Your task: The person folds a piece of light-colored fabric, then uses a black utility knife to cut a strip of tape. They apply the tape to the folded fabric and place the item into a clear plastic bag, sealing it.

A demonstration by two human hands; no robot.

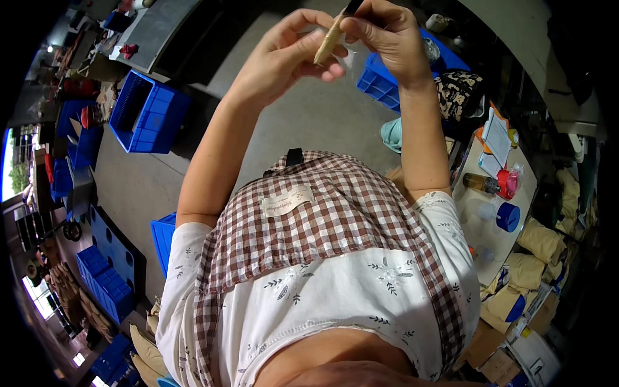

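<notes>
Both my hands are raised in front of me at the top of the view. Between them is a narrow, flat tan piece [329,42] with a dark part [352,7] at its upper end; its exact kind I cannot make out. My left hand [288,57] is closed loosely on the lower part, thumb against it and fingertips showing behind. Thumb and fingers of my right hand [391,40] pinch the piece near its dark end. The piece stands tilted, its lower end pointing toward me. A brown-and-white checked apron [309,219] covers my front.
A blue crate [148,115] stands at the left below a grey table [151,39]. Another blue crate [380,80] is behind my right forearm. On the right, a white tabletop [471,222] carries a bottle [480,183], a blue round lid [508,217] and papers [495,138]. Tan sacks [540,244] lie beside it.
</notes>
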